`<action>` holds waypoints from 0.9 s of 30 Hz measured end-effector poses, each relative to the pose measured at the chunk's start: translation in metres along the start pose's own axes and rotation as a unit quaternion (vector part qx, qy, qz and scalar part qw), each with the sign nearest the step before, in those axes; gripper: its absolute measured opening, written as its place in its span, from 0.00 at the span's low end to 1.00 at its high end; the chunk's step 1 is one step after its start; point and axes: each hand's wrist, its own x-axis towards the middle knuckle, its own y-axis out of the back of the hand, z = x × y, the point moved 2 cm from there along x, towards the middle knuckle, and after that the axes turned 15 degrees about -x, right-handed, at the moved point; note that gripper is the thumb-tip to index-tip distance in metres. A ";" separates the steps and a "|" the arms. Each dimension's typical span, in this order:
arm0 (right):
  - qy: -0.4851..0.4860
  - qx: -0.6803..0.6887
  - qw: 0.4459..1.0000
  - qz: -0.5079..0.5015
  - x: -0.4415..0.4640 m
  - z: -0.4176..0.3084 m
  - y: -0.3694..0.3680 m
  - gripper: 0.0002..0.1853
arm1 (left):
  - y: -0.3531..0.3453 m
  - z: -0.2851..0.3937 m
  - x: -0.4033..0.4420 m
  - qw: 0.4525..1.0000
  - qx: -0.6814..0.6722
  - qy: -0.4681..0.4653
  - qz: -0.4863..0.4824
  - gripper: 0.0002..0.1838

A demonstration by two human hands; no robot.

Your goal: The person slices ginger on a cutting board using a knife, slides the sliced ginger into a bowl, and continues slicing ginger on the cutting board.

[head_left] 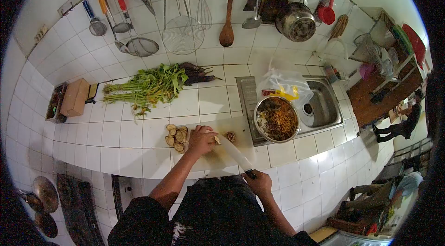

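Note:
My right hand point(259, 184) is wrapped around the black handle of a kitchen knife point(235, 153), its broad blade slanting up and left over the cutting board point(218, 159). By the blade's tip, my left hand point(202, 141) is closed, with a small pale piece of food point(217, 140) at its fingertips; what this piece is I cannot make out. Round brown-edged slices point(176, 137), which look like eggplant, lie in a pile left of my left hand. A little heap of chopped brownish bits point(230, 136) sits on the board just beyond the blade.
A steel bowl of orange-brown food point(277, 119) stands beside the sink point(327, 107), near a plastic bag point(283, 81). Leafy greens point(150, 86) and dark eggplants point(199, 73) lie at the back. Utensils and pans point(296, 21) hang above. Other people point(402, 123) are at far right.

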 end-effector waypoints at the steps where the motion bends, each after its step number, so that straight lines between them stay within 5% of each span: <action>1: -0.002 0.010 1.000 0.006 0.000 0.001 -0.001 0.21 | -0.003 0.005 0.002 0.999 0.030 0.000 -0.034 0.17; 11: 0.002 0.033 0.999 0.030 0.001 0.013 0.002 0.21 | -0.006 0.006 -0.005 0.994 0.101 0.017 -0.049 0.09; 17: -0.009 0.037 0.999 0.007 0.002 0.015 0.000 0.21 | -0.016 -0.052 -0.022 0.998 0.040 0.014 -0.036 0.06; 20: -0.005 0.034 0.999 0.000 0.004 0.011 0.000 0.21 | 0.008 -0.035 -0.032 0.998 0.036 0.018 0.044 0.06; 22: 0.006 0.034 0.999 -0.005 0.006 0.009 0.000 0.21 | 0.025 -0.015 -0.031 0.985 0.147 0.008 0.093 0.09; 27: 0.031 0.024 0.999 -0.007 0.010 -0.003 0.003 0.21 | 0.022 -0.007 -0.010 0.993 0.073 0.020 0.088 0.12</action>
